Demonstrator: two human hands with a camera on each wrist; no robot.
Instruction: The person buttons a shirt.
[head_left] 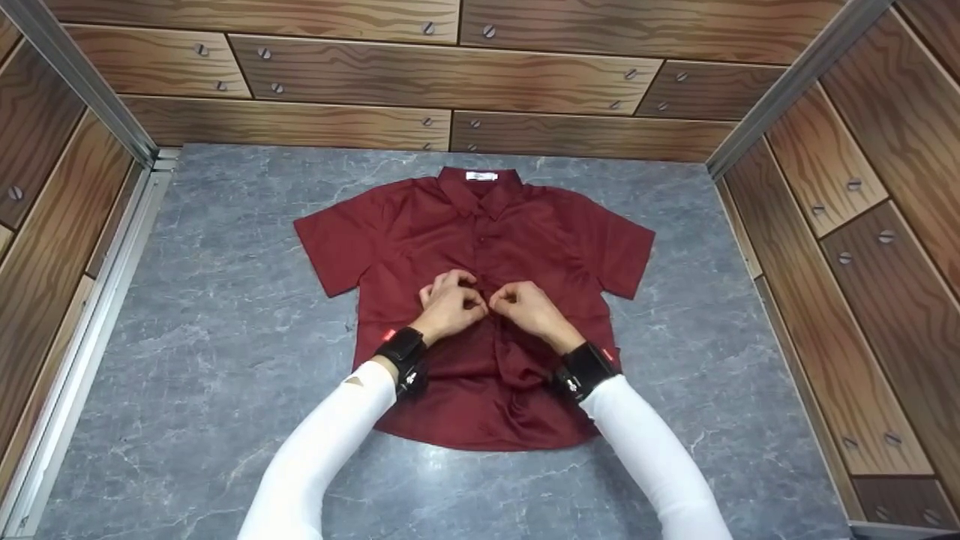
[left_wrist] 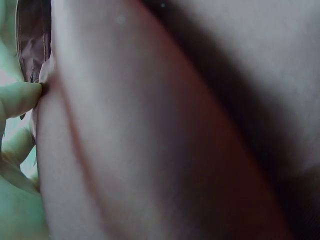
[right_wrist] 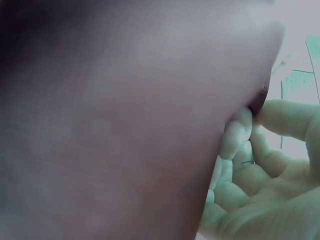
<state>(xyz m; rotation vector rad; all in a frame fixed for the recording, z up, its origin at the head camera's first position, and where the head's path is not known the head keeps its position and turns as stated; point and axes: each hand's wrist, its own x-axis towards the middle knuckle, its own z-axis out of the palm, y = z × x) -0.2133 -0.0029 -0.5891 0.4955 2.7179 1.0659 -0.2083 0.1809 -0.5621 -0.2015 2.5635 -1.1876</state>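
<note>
A dark red short-sleeved shirt (head_left: 420, 247) lies front side up, its collar at the far end and its hem nearest the person. At the middle of the button placket, the left hand (head_left: 452, 304) pinches the fabric between thumb and fingertips. Facing it from the other side, the right hand (head_left: 534, 309) pinches the opposite front edge. Fingertips of both hands nearly meet there, hiding whatever button lies between them. In the left wrist view, the thumb (left_wrist: 22, 97) presses on the cloth edge. Blurred shirt cloth fills most of both wrist views.
The shirt rests on a grey marbled tabletop (head_left: 225, 360). Wood-patterned panels (head_left: 390, 71) stand at the back and along both sides, with metal rails (head_left: 82, 82) at the corners. A black band is strapped round each wrist, over white sleeves (head_left: 319, 457).
</note>
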